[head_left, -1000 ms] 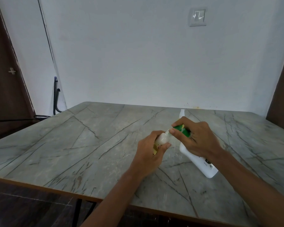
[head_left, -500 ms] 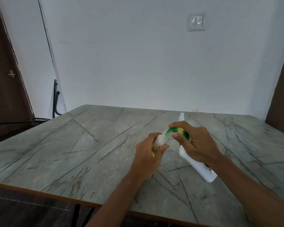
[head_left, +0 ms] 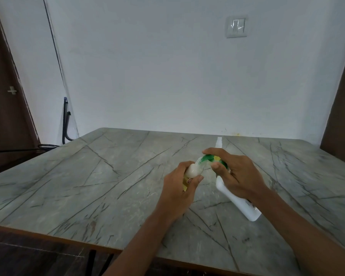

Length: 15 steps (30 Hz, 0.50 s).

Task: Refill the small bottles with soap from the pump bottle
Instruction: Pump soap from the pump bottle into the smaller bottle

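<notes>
**Nozzle to mouth: pump bottle leaned in from your right**

There it was, both of your hands met over the middle of the table [head_left: 88,186]. Your left hand [head_left: 179,188] was wrapped round the small bottle [head_left: 193,170], thumb across its front, with the pale top of it poking out above your fingers. Your right hand [head_left: 239,176] gripped the pump bottle [head_left: 233,200] high up, fingers curled round the neck and one finger laid over the green pump head [head_left: 206,157].

The line-up was what counted. The pump bottle leaned hard, its long axis running from the base low and near on your right up to the head, far and left. That aimed the head straight at the small bottle, which sat just to its left, the two touching or very nearly so. The mouth itself was blurred, so I couldn't tell whether the spout was truly inside it. Nor could I tell whether the base rested on the table or hung just above.

I'd judge the next press belonged to your right hand, with the left only steadying. A second small bottle [head_left: 219,142] stood upright behind your hands, waiting its turn.
</notes>
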Each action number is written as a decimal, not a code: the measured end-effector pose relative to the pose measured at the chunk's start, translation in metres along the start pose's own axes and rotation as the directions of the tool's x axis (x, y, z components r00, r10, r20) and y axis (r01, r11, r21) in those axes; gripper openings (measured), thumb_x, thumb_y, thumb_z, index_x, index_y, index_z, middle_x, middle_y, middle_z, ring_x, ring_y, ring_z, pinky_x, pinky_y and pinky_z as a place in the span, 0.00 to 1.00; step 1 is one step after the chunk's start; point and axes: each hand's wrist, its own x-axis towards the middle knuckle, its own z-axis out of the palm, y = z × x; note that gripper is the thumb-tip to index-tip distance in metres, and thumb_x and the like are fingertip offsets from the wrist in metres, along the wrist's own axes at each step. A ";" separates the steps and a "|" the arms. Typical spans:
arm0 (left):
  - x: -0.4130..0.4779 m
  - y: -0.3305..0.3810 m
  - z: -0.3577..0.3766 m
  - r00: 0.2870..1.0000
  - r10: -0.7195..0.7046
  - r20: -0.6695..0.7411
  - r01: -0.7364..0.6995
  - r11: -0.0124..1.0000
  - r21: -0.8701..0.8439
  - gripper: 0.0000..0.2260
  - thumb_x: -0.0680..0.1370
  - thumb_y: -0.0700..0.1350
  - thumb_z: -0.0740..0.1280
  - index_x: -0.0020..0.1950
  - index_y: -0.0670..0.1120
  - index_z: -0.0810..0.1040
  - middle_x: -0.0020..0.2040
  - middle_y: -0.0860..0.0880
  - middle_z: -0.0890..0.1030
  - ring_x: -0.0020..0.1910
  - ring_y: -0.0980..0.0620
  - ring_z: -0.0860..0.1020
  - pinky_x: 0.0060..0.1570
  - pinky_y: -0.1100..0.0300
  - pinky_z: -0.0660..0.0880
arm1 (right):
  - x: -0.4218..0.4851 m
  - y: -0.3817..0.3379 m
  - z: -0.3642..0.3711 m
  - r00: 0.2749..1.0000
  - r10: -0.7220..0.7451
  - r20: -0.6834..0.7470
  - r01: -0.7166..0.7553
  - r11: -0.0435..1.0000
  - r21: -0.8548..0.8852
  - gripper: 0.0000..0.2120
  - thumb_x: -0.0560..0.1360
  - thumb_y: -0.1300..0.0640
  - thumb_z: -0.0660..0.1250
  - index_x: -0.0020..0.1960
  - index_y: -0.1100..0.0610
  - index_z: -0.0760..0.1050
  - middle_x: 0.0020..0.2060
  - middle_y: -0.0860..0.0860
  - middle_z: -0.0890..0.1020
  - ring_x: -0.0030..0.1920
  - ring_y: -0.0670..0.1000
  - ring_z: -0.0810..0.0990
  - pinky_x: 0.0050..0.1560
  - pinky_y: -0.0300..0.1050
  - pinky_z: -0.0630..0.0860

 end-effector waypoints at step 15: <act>-0.001 -0.001 0.001 0.996 0.069 0.048 -0.069 0.998 -0.001 0.18 0.76 0.55 0.65 0.59 0.44 0.75 0.46 0.54 0.78 0.42 0.57 0.76 0.38 0.73 0.72 | 0.007 -0.005 0.001 0.996 0.031 -0.082 -0.028 0.999 0.039 0.24 0.79 0.33 0.53 0.47 0.50 0.78 0.21 0.49 0.72 0.24 0.51 0.71 0.25 0.37 0.63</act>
